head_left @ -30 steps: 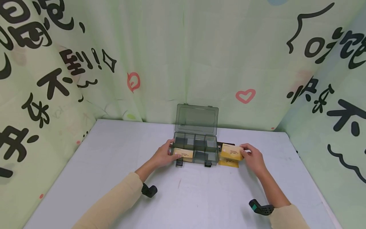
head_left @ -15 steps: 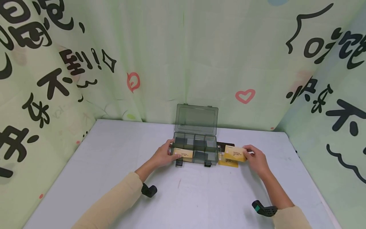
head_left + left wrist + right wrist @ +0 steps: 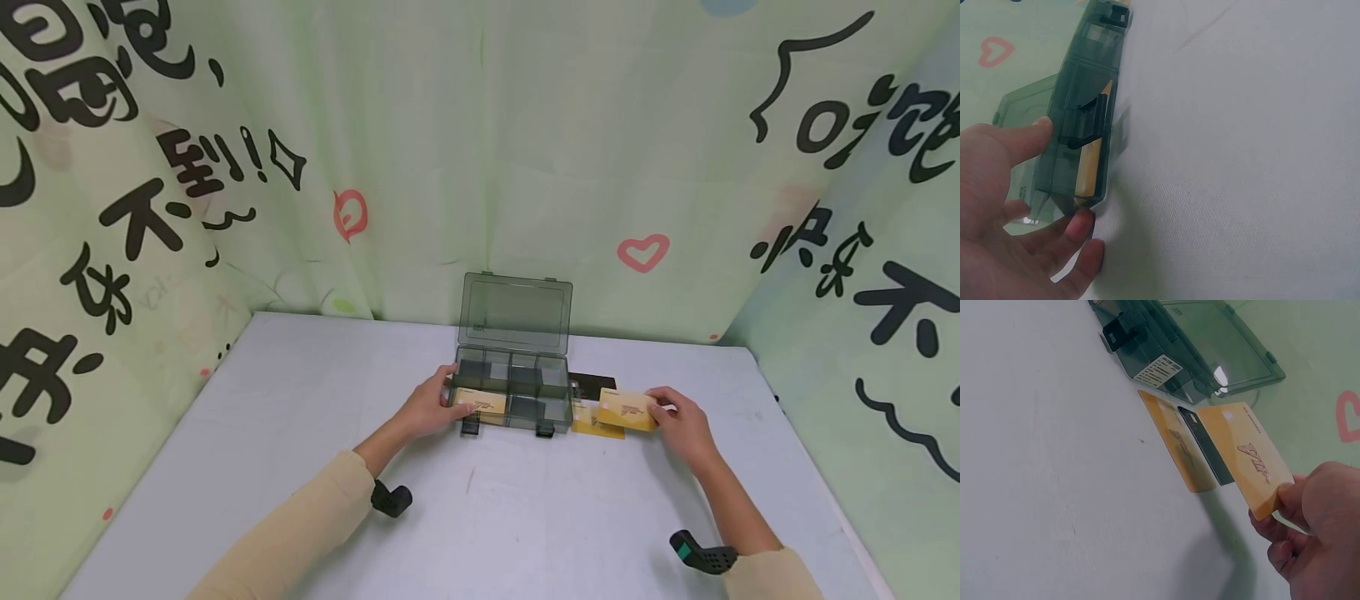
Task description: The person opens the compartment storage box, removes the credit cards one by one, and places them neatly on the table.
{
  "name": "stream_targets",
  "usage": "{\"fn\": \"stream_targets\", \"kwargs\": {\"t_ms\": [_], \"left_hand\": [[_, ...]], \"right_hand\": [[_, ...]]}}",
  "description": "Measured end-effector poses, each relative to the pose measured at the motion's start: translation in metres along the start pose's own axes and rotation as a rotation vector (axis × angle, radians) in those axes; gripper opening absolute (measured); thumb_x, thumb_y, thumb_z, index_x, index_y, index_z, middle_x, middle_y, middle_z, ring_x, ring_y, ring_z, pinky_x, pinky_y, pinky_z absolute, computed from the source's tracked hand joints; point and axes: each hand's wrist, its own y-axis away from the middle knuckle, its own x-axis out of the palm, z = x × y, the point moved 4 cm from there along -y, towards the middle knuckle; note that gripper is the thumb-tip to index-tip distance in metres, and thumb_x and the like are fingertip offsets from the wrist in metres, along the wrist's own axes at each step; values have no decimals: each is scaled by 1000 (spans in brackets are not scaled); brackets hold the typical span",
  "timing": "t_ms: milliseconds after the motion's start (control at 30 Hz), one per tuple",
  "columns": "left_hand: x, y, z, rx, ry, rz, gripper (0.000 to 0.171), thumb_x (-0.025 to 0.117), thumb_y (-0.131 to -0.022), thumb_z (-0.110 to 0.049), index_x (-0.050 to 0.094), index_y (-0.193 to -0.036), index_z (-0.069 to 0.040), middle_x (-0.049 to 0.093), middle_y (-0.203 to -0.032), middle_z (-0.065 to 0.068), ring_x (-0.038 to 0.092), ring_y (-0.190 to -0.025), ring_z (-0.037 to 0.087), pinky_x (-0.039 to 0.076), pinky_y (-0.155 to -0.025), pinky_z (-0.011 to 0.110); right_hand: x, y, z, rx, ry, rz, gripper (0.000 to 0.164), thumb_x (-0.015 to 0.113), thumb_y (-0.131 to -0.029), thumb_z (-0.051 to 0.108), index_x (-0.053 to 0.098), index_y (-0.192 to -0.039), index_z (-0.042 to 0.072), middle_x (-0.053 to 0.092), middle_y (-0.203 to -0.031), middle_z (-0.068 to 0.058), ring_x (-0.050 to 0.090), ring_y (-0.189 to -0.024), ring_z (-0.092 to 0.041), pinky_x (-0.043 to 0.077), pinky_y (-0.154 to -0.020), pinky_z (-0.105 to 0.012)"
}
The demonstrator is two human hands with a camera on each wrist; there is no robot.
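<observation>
A translucent grey-green compartment box (image 3: pixel 540 408) stands on the table with its lid (image 3: pixel 516 312) raised at the back. My left hand (image 3: pixel 431 408) grips its front left corner, thumb on the front rim and fingers at the left side. Inside the front left compartment lies a yellow card (image 3: pixel 483 402). My right hand (image 3: pixel 681 425) pinches a yellow VIP card (image 3: pixel 1247 453) by its right end, to the right of the box. Below it, another yellow card (image 3: pixel 1175 447) lies flat on the table, partly covered in the head view. Beside that lies a black card (image 3: pixel 592 383).
The white table (image 3: pixel 480 517) reaches back to a printed curtain (image 3: pixel 420 167), with more curtain at both sides. Two dark latches (image 3: pixel 545 428) stick out from the box's front. A label (image 3: pixel 1159 370) is on the box's right side.
My right hand has moved right and slightly nearer with the held VIP card, uncovering more of the black card. My left hand and the box have stayed put.
</observation>
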Motion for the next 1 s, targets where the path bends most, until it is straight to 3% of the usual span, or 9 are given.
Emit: {"fn": "stream_targets", "kwargs": {"t_ms": [1000], "left_hand": [[3, -4, 6, 6, -17, -1, 78, 71, -87, -38, 31, -151, -15, 53, -136, 12, 53, -92, 19, 43, -74, 33]], "right_hand": [[-13, 4, -30, 50, 25, -1, 31, 43, -103, 14, 53, -127, -2, 51, -125, -28, 50, -110, -41, 43, -93, -53]]}}
